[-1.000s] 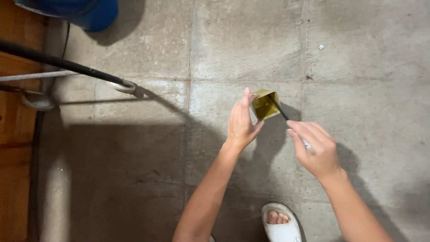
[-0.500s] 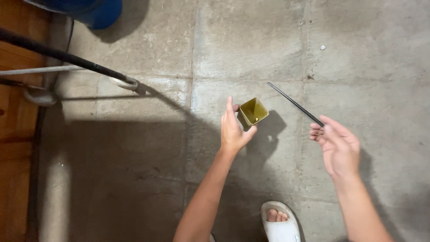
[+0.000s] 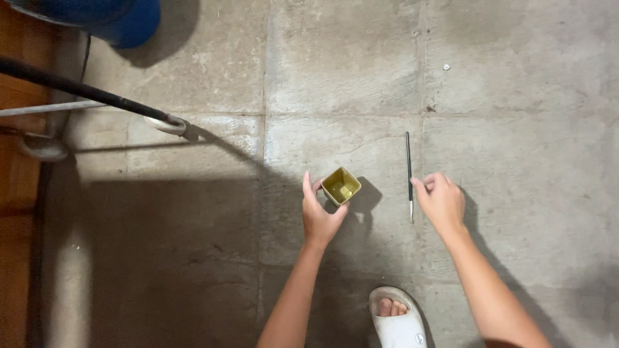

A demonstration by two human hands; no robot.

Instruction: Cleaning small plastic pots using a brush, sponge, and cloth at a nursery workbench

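Note:
My left hand [image 3: 319, 216] holds a small square yellow-green cup [image 3: 340, 185] by its side, low over the concrete floor, mouth up. A thin black stick with a pale tip [image 3: 409, 169] lies flat on the floor just right of the cup, pointing away from me. My right hand [image 3: 442, 201] hovers beside the stick's near half, fingers loosely curled. Its fingertips are right next to the stick and do not grip it.
A black hose [image 3: 84, 90] and a grey metal rod [image 3: 45, 108] cross the upper left, ending at a round foot [image 3: 166, 124]. A blue container [image 3: 109, 16] stands at the top left. Wooden boards [image 3: 16, 193] run along the left edge. My white slipper [image 3: 398, 322] is at the bottom.
The right hand drew the stick out of the cup, swung it right, then laid it on the floor. The left hand lowered the cup and turned its mouth upward.

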